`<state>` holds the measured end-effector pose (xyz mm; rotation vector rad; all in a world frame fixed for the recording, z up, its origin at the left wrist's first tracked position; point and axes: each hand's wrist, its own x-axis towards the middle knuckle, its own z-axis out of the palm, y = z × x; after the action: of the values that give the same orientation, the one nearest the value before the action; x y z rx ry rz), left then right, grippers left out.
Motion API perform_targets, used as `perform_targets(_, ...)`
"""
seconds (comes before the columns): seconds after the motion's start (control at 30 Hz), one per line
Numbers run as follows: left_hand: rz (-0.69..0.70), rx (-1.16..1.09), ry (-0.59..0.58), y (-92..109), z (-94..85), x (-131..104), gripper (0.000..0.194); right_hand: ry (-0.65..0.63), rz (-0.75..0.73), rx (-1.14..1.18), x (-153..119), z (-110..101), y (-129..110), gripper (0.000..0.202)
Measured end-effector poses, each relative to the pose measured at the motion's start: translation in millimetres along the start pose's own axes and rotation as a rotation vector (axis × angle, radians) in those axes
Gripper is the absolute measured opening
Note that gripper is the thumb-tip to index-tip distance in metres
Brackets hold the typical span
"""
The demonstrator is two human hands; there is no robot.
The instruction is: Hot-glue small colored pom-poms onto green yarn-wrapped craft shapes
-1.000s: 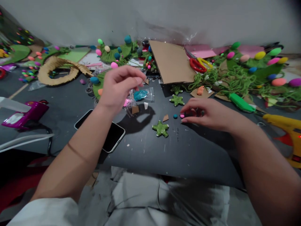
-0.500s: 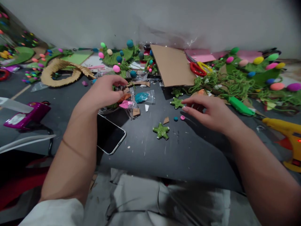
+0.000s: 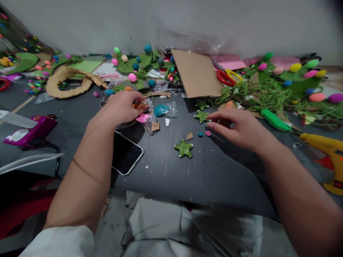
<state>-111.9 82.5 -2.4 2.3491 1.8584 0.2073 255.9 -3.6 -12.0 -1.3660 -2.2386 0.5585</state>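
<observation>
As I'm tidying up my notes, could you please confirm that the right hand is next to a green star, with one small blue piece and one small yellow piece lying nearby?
Not quite: the head view shows a small pink piece, not yellow, beside the small blue piece, near the right hand and green star.

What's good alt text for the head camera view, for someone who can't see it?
A person's left hand is at an orange packet and the right hand is at a green star on a cluttered dark table. A second green star lies nearer, with a blue piece and a pink piece to its right.
</observation>
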Motion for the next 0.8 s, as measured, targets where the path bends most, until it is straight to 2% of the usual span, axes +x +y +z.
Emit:
perform_targets(0.43, 0.032, -0.069, 0.063, 3.5, -2.4, -3.3, 0.036, -0.01, 0.009, 0.019, 0.1, 0.4, 1.0, 0.027)
perform_targets(0.67, 0.105, -0.231, 0.129, -2.6, 3.2, -1.2, 0.03, -0.005, -0.007, 0.016, 0.2, 2.2, 1.5, 0.027)
perform_targets(0.8, 0.097, -0.285, 0.145, -1.3, 3.4, -1.1, 0.031, 0.006, -0.014, 0.019, -0.4, 2.8, 1.8, 0.028)
